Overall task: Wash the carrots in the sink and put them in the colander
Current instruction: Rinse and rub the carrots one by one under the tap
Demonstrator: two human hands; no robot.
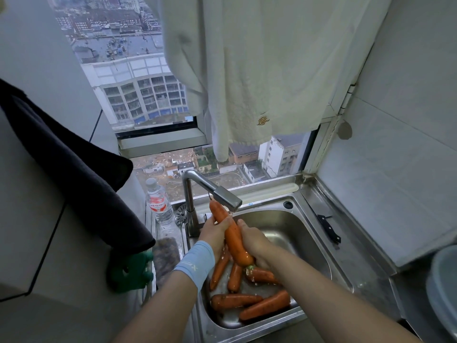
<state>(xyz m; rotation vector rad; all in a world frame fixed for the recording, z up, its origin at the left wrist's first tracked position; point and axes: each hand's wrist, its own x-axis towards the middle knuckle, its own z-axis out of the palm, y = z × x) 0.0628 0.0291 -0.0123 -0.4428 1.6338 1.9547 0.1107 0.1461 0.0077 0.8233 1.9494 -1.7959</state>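
Overhead, steel sink (309, 233) below a window (138, 95), both hands' fingers (223, 225) wrapped round one carrot (231, 235).

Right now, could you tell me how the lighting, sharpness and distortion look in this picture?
Head view: dim, bluish daylight from the window; wide-angle bending curves the walls and building lines; the held carrot and tap are fairly sharp; the green glove and bowl near the edges are smeared; faint glare on the wet sink.
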